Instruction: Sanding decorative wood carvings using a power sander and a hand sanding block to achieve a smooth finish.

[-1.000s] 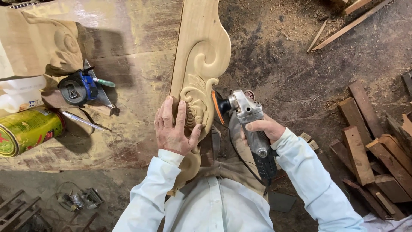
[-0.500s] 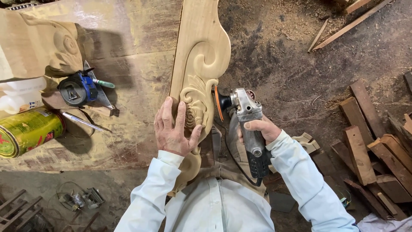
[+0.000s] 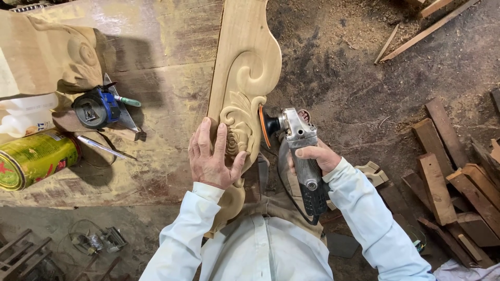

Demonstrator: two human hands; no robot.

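Fingers (image 3: pixel 221 138) of the left hand (image 3: pixel 213 158) are spread flat and pressing down on the carved wooden board (image 3: pixel 245 67), right over the leafy carving near its lower end. Right hand (image 3: pixel 315 156) is wrapped tight round the body of an angle grinder (image 3: pixel 299 151), with its orange disc (image 3: pixel 260 125) touching the board's right edge just beside the carving. Board lies lengthways along the right edge of the bench (image 3: pixel 156 67), near end sticking out toward the person's lap.

Containers: a green and yellow can (image 3: pixel 34 158) lying on its side at the left of the bench, can't tell what's in it. Just above it a white plastic bottle (image 3: pixel 26 117), contents hidden too. Near those sit a blue and black power tool (image 3: pixel 96 106), a thin metal blade (image 3: pixel 101 147) and another carved wood block (image 3: pixel 47 57).

Bench top is worn, stained and dusty. Floor (image 3: pixel 354 67) is dirt covered in sawdust, with a pile of scrap wood offcuts (image 3: pixel 453 177) to the right and a couple of thin sticks (image 3: pixel 422 28) further off.
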